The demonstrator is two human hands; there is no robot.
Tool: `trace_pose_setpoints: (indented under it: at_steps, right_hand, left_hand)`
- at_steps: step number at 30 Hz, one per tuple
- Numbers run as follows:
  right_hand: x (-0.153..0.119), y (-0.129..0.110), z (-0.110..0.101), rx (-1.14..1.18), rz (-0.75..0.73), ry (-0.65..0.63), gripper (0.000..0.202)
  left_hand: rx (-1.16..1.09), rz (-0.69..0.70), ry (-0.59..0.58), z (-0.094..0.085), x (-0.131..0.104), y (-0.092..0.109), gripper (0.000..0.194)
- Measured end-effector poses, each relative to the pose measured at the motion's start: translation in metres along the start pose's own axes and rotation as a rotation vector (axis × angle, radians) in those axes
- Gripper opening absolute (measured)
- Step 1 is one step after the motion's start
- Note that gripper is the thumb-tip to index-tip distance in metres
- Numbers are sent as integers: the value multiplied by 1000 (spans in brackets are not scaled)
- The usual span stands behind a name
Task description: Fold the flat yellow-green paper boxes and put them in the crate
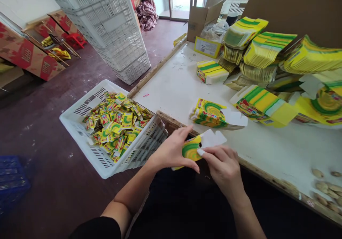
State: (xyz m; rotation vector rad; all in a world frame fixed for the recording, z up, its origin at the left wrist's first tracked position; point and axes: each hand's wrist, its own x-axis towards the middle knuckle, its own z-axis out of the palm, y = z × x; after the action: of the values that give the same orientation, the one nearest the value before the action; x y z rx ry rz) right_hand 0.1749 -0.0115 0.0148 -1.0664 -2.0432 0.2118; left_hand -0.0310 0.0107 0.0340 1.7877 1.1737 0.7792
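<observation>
A small yellow-green printed carton (pixel 191 149) with white open end flaps is between my hands, just off the table's front edge. My left hand (pixel 173 148) curves around its left side, thumb below and fingers above. At the right end, my right hand (pixel 223 166) pinches the carton near its flaps with thumb and forefinger. Just beyond lies a stack of flat cartons (pixel 210 112), their white flaps pointing right. To the left, a white plastic crate (pixel 68 116) holds many small yellow-green cartons in a loose heap.
The white table (pixel 165 85) has a worn wooden edge. Bundles of flat cartons (pixel 269 50) are piled at the back right. Pale stone-like pieces (pixel 324 187) lie at the right edge. Tall stacked crates (pixel 114 28) stand at the left, and a blue crate (pixel 12 182) on the floor.
</observation>
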Motion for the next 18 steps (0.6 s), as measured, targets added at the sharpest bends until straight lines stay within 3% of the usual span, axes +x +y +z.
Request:
trace_pose_setpoints:
  at_steps: [3, 6, 9, 13, 15, 18]
  right_hand:
    - [-6, -6, 11, 84, 109, 140, 39]
    - [-16, -3, 22, 315, 425, 245, 67]
    - [-21, 2, 28, 748, 657, 37, 55]
    - [-17, 3, 32, 1185, 757, -299, 62]
    - [-17, 3, 33, 1242, 772, -308, 66]
    - [-21, 4, 36, 1143, 718, -180, 69]
  left_hand:
    - [54, -88, -88, 13, 2, 0, 65]
    - [80, -48, -56, 23, 1, -2, 61]
    - [98, 66, -91, 33, -3, -6, 73]
    - [130, 225, -100, 45, -5, -10, 74]
    - [124, 234, -98, 47, -4, -11, 63]
    - [96, 147, -101, 46, -2, -11, 50]
